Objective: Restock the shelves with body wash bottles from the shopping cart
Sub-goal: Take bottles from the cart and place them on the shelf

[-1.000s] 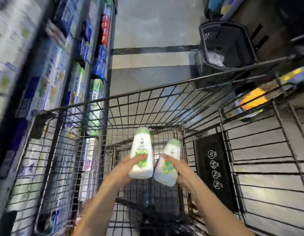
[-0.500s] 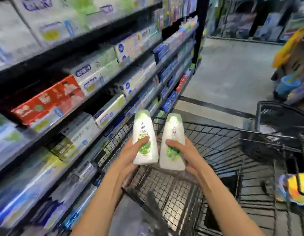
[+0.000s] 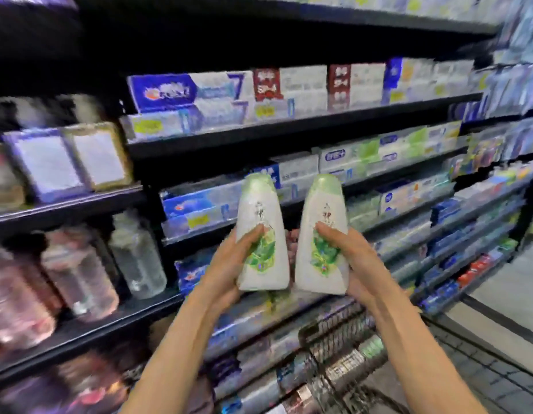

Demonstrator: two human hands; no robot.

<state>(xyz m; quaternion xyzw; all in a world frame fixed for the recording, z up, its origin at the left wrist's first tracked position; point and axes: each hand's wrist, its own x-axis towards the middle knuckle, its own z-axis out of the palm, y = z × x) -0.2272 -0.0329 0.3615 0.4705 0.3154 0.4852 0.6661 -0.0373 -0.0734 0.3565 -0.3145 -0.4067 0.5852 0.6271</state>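
The person stood facing the shelves (image 3: 289,130) with a white, green-capped body wash bottle upright in each hand: the left hand (image 3: 229,264) had its thumb and fingers curled round the lower half of the left bottle (image 3: 260,210), and the right hand (image 3: 356,264) gripped the right bottle (image 3: 323,210) the same way. The two bottles were just beside each other, raised in front of rows of blurred toothpaste boxes (image 3: 199,94). The wire shopping cart (image 3: 343,348) showed below the right forearm, and large clear bottles (image 3: 137,258) stood on a shelf to the left.
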